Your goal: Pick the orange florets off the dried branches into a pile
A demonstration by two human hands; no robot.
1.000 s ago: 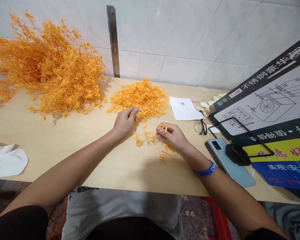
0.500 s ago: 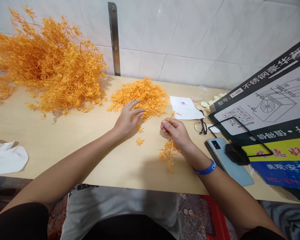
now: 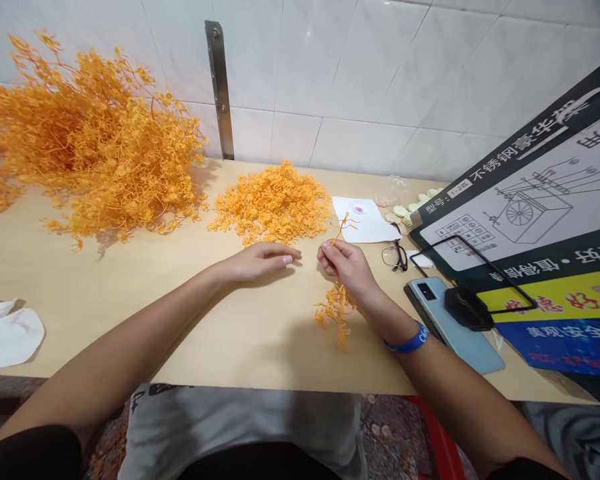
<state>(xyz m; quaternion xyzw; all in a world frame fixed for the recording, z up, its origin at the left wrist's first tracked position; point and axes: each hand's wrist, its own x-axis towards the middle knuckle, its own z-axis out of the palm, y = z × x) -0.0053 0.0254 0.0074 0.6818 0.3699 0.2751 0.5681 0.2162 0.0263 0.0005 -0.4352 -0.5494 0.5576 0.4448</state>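
My right hand (image 3: 349,268) is closed in a pinch around an orange plastic flower sprig (image 3: 336,310). Its bare forked end pokes up above my fingers, and its florets hang below my palm over the table. Side-on at the near edge of a heap of loose orange florets (image 3: 275,203), my left hand (image 3: 260,262) has its fingers stretched out and holds nothing. Some of its fingers are hidden behind the thumb side. A large bundle of orange flower stems (image 3: 105,140) stands at the far left of the table.
Beyond my right hand lie a white sheet (image 3: 367,228) with a purple mark and black-framed eyeglasses (image 3: 394,256). A light-blue phone (image 3: 455,327) and a large printed box (image 3: 535,220) take up the right side. White cloth (image 3: 10,333) lies at left; a metal bracket (image 3: 220,93) is on the tiled wall.
My left hand has come back toward me from over the heap and turned on its side. The stray florets near it no longer show on the bare tabletop. My right hand keeps its pinch.
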